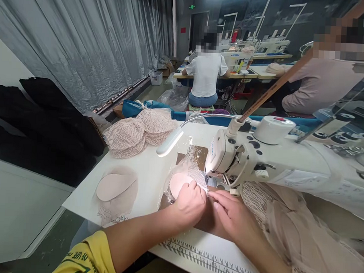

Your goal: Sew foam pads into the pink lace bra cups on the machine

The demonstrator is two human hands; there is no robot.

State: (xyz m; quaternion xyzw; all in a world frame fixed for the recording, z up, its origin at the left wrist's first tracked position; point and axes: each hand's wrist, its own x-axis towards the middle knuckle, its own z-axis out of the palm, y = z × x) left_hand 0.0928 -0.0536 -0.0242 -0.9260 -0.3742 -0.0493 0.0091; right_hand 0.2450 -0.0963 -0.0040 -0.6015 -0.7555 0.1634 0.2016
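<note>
At the middle of the head view, a pale pink bra cup [179, 184] lies with sheer lace [195, 168] around it, beside the sewing machine's needle area. My left hand [191, 203] is closed on the near right part of this cup, its fingers curled down onto it. My right hand [231, 213] reaches in from the right with fingers stretched out. Its fingertips touch the cup's right edge, and the thumb is apart from them. The white sewing machine [220, 154] stands just behind both hands; its needle is hard to make out.
Another cup [115, 186] on sheer fabric lies at the left. Stacked lace cups [126, 136] sit behind it. A lamp [170, 142] hangs over the white table [150, 171]. Lace fabric [298, 226] spreads at right. A ruler strip [207, 258] runs along the front. Two people sit ahead.
</note>
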